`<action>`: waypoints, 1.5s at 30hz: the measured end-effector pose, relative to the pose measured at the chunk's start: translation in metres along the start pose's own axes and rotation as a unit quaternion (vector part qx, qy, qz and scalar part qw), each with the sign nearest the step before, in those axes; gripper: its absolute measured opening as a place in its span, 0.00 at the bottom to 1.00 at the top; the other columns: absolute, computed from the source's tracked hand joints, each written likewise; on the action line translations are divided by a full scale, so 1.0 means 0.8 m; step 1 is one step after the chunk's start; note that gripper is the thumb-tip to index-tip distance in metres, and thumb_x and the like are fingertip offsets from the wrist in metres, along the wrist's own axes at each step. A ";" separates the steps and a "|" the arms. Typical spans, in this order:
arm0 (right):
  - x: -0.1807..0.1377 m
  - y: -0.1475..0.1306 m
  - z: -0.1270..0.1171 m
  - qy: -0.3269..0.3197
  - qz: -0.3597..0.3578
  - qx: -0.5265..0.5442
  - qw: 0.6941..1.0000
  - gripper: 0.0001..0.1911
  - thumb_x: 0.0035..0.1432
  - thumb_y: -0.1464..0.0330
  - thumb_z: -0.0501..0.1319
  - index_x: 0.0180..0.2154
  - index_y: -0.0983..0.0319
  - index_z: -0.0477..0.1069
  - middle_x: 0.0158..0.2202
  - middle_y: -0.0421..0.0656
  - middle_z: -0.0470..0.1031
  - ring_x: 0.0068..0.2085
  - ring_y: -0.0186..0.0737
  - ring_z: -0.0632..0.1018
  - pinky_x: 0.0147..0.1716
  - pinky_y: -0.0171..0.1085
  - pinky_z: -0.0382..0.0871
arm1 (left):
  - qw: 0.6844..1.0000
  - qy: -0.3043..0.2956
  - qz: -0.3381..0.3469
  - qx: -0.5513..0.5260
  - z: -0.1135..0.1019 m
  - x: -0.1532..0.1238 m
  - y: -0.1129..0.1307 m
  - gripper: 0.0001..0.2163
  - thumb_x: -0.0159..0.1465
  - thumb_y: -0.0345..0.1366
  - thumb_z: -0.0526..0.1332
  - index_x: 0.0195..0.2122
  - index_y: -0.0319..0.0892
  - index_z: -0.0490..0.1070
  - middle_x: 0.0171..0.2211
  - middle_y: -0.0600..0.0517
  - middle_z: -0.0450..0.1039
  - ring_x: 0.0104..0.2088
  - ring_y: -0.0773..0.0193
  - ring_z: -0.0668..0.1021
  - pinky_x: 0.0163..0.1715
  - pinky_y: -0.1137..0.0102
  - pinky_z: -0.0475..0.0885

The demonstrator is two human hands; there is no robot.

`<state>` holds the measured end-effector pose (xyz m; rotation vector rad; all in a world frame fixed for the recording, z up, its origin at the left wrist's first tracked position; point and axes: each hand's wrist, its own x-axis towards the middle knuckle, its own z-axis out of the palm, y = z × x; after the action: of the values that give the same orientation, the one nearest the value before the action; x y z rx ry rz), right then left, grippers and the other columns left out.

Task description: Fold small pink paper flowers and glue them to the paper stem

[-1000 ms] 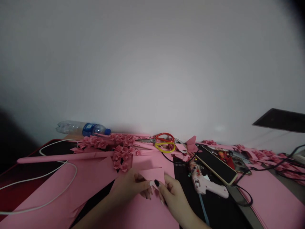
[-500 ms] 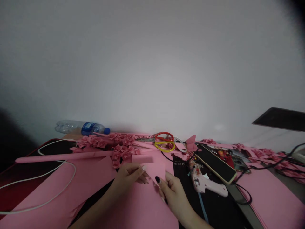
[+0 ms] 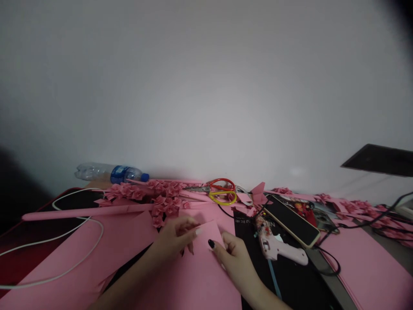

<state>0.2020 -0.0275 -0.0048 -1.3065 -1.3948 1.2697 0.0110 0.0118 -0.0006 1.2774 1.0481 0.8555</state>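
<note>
My left hand (image 3: 174,240) and my right hand (image 3: 232,257) both pinch a small pink paper piece (image 3: 206,236) low in the middle of the view. Left fingers curl over its left edge, the right thumb with a dark nail presses its right side. The piece lies over a large pink sheet (image 3: 193,284) on the table. A cluster of folded pink paper flowers (image 3: 161,199) lies just beyond the left hand.
A pink glue gun (image 3: 277,249) and a phone (image 3: 292,220) lie to the right, with black cables. Red and yellow scissors (image 3: 221,191) sit at the back by the wall. A plastic bottle (image 3: 109,173) lies at back left, near a white cable (image 3: 74,258) and a long pink paper roll (image 3: 84,212).
The paper piece has been turned and laid flatter between the hands. My left hand has shifted slightly up and over its left edge; my right thumb stays on it.
</note>
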 end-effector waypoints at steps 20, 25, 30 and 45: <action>-0.005 0.003 0.007 -0.048 0.010 0.021 0.999 0.33 0.55 0.42 0.58 0.14 0.60 0.60 0.11 0.35 0.58 0.15 0.28 0.58 0.15 0.31 0.48 | 0.973 -0.214 -0.073 -0.050 0.009 -0.012 0.000 0.11 0.54 0.42 0.70 0.29 0.39 0.79 0.25 0.51 0.80 0.24 0.64 0.80 0.26 0.74 0.72; -0.006 0.001 0.004 -0.040 -0.006 -0.002 0.999 0.35 0.56 0.41 0.56 0.11 0.60 0.56 0.11 0.32 0.50 0.16 0.27 0.52 0.17 0.34 0.42 | 0.965 -0.244 -0.058 -0.073 0.011 -0.017 0.009 0.11 0.55 0.43 0.69 0.30 0.39 0.77 0.24 0.51 0.78 0.22 0.65 0.79 0.25 0.73 0.71; -0.005 0.006 0.001 -0.002 0.006 0.041 0.999 0.34 0.54 0.41 0.58 0.14 0.58 0.53 0.13 0.31 0.46 0.18 0.27 0.48 0.19 0.34 0.38 | 0.959 -0.261 -0.060 -0.091 0.011 -0.019 0.007 0.09 0.56 0.39 0.68 0.30 0.39 0.75 0.23 0.52 0.77 0.20 0.65 0.79 0.21 0.75 0.69; 0.011 0.010 -0.008 0.086 0.035 0.267 0.959 0.27 0.53 0.48 0.65 0.20 0.59 0.58 0.15 0.30 0.53 0.17 0.27 0.51 0.17 0.31 0.43 | 0.964 -0.245 -0.059 -0.087 0.006 -0.019 0.006 0.09 0.55 0.39 0.68 0.27 0.37 0.74 0.21 0.52 0.77 0.19 0.67 0.77 0.21 0.76 0.68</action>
<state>0.2085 -0.0181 -0.0123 -1.0620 -0.8083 1.4174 0.0110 -0.0034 0.0057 1.1829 0.6310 0.4891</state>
